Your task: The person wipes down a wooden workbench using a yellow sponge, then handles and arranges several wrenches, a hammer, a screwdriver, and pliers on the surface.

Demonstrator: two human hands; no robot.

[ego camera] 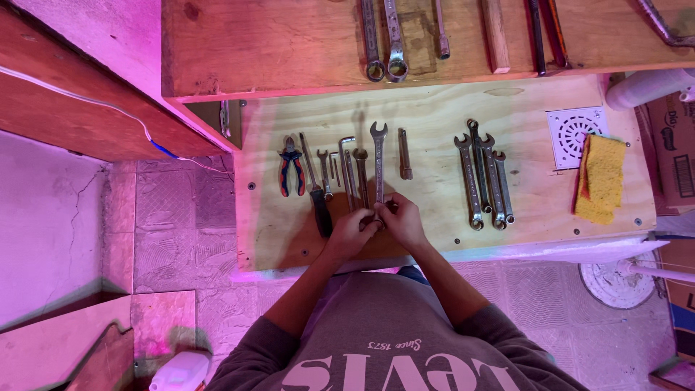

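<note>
On a plywood bench top (434,108) lies a row of hand tools. Both my hands meet at the near end of a long open-ended spanner (378,156) that lies pointing away from me. My left hand (351,232) and my right hand (402,221) pinch its lower end together. Left of it lie a shorter spanner (360,174), a bent hex key (347,163), a small spanner (323,170), a black-handled screwdriver (316,192) and red-and-blue pliers (292,168). A short metal tool (405,156) lies just to the right.
A bunch of several spanners (486,177) lies further right. A white round-grilled drain cover (575,134) and a yellow sponge cloth (601,177) sit at the bench's right end. A higher wooden shelf (289,51) carries more spanners (384,43). Cardboard boxes (673,145) stand at the right.
</note>
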